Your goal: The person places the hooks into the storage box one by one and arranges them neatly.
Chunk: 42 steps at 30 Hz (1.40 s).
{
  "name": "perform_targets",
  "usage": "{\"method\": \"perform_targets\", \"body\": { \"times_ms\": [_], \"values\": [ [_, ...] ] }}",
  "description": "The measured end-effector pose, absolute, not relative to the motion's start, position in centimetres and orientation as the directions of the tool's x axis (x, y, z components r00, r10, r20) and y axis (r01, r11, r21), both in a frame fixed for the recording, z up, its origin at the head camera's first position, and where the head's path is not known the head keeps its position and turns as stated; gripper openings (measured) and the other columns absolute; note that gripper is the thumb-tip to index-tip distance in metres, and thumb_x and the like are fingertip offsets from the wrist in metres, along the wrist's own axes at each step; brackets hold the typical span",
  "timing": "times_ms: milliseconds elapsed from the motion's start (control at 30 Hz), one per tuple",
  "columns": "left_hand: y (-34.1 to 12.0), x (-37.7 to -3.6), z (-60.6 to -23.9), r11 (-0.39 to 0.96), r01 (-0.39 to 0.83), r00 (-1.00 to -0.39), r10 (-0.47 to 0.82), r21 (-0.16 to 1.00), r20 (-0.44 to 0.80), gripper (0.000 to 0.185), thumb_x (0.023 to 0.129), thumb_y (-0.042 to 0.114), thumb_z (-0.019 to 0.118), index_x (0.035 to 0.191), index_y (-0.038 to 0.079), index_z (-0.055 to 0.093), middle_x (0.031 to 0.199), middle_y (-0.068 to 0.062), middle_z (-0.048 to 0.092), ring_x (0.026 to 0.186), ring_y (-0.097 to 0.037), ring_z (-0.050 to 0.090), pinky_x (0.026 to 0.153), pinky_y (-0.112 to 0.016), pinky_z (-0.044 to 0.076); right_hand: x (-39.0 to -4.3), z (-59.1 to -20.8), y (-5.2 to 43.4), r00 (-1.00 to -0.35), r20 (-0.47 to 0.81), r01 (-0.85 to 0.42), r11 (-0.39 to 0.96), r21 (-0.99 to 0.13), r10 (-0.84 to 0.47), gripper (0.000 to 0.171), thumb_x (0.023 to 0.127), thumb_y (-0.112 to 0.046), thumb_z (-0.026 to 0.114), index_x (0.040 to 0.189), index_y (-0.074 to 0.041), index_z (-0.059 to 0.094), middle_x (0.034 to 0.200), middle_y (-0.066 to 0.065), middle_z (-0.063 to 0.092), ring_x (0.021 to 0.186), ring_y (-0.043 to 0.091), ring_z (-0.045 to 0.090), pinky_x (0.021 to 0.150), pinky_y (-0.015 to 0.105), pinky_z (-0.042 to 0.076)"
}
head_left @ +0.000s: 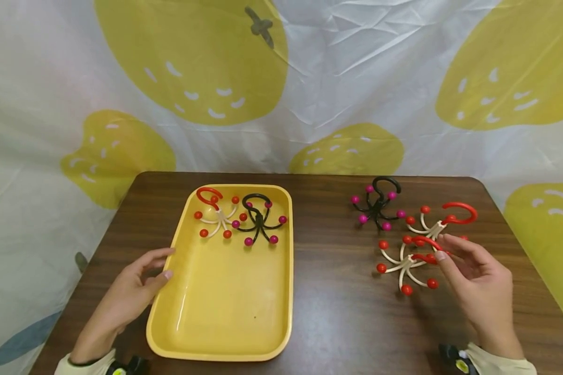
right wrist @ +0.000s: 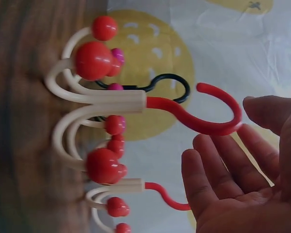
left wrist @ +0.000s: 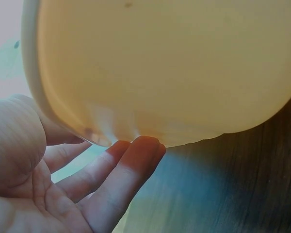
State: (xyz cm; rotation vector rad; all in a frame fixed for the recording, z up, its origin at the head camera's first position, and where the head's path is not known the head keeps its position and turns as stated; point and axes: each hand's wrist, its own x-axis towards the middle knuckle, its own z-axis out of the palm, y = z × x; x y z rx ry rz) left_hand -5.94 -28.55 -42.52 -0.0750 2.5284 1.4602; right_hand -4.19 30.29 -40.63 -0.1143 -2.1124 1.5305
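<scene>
A white hanger with red balls and a red hook (head_left: 405, 265) stands on the brown table (head_left: 338, 312). My right hand (head_left: 443, 250) is at its hook, fingers relaxed. In the right wrist view the red hook (right wrist: 208, 121) curves between thumb and fingers (right wrist: 203, 160) without being pinched. A second white-and-red hanger (head_left: 433, 226) and a black one with magenta balls (head_left: 377, 208) stand just behind. My left hand (head_left: 168, 263) rests with straight fingers (left wrist: 131, 165) against the left rim of a yellow tray (head_left: 230, 297), which holds a white-and-red hanger (head_left: 216, 219) and a black one (head_left: 259, 221).
A white cloth with yellow fruit shapes (head_left: 309, 78) hangs behind the table. Bare tabletop lies between the tray and the right-hand hangers. The tray's near half (left wrist: 160, 63) holds nothing.
</scene>
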Motion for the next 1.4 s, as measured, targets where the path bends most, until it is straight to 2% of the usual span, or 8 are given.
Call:
{"method": "perform_targets", "body": {
  "times_ms": [200, 367, 633, 933, 1167, 1400],
  "values": [
    [-28.6, -5.9, -42.5, 0.513, -0.162, -0.973, 0.058, 0.843, -0.222, 0.051, 0.107, 0.02, 0.065, 0.156, 0.016, 0.049, 0.144, -0.025, 0.059, 0.071, -0.015, 0.063, 0.059, -0.031, 0.057, -4.1, -41.5, 30.2, -0.859, 0.363, -0.161, 0.484, -0.86, 0.36, 0.03, 0.091, 0.009, 0.076, 0.121, 0.007, 0.074, 0.096, -0.022, 0.077, 0.088, -0.006, 0.073, 0.079, 0.007, 0.056],
    [-28.5, -5.9, -42.4, 0.521, -0.163, -0.973, 0.058, 0.838, -0.225, 0.051, 0.107, 0.021, 0.065, 0.156, 0.017, 0.049, 0.145, -0.025, 0.059, 0.072, -0.016, 0.062, 0.059, -0.031, 0.057, -4.1, -41.8, 30.2, -0.869, 0.356, -0.162, 0.483, -0.86, 0.343, 0.03, 0.092, 0.01, 0.075, 0.121, 0.006, 0.074, 0.094, -0.025, 0.077, 0.086, -0.006, 0.073, 0.077, 0.007, 0.056],
    [-28.5, -6.0, -42.5, 0.506, -0.154, -0.975, 0.063, 0.848, -0.215, 0.051, 0.107, 0.019, 0.064, 0.156, 0.016, 0.05, 0.145, -0.025, 0.059, 0.069, -0.015, 0.061, 0.058, -0.031, 0.056, -4.2, -41.9, 30.2, -0.875, 0.359, -0.184, 0.463, -0.867, 0.324, 0.03, 0.092, 0.012, 0.073, 0.122, 0.009, 0.073, 0.099, -0.023, 0.078, 0.092, -0.005, 0.075, 0.077, 0.01, 0.058],
    [-28.8, -6.0, -42.7, 0.408, -0.172, -0.968, 0.097, 0.897, -0.23, 0.054, 0.107, 0.018, 0.065, 0.157, 0.012, 0.046, 0.148, -0.03, 0.054, 0.091, -0.021, 0.074, 0.069, -0.038, 0.066, -4.2, -42.0, 30.4, -0.881, 0.354, -0.198, 0.436, -0.878, 0.314, 0.029, 0.093, 0.013, 0.071, 0.123, 0.012, 0.071, 0.099, -0.017, 0.08, 0.091, -0.001, 0.077, 0.074, 0.014, 0.06],
    [-29.2, -6.0, -43.2, 0.362, -0.15, -0.968, 0.135, 0.92, -0.211, 0.055, 0.108, 0.021, 0.064, 0.158, 0.011, 0.045, 0.148, -0.031, 0.052, 0.094, -0.019, 0.074, 0.069, -0.041, 0.066, -4.1, -41.9, 30.4, -0.889, 0.324, -0.197, 0.368, -0.909, 0.324, 0.028, 0.095, 0.013, 0.069, 0.123, 0.014, 0.069, 0.097, -0.01, 0.081, 0.088, 0.003, 0.078, 0.074, 0.02, 0.062],
    [-29.4, -5.9, -43.5, 0.32, -0.133, -0.966, 0.169, 0.938, -0.195, 0.056, 0.109, 0.021, 0.062, 0.16, 0.01, 0.041, 0.149, -0.032, 0.049, 0.097, -0.02, 0.075, 0.069, -0.043, 0.066, -4.1, -41.3, 30.1, -0.88, 0.358, -0.242, 0.356, -0.903, 0.311, 0.027, 0.094, 0.015, 0.068, 0.122, 0.016, 0.069, 0.098, -0.008, 0.082, 0.088, 0.004, 0.078, 0.074, 0.02, 0.062]
  ]
}}
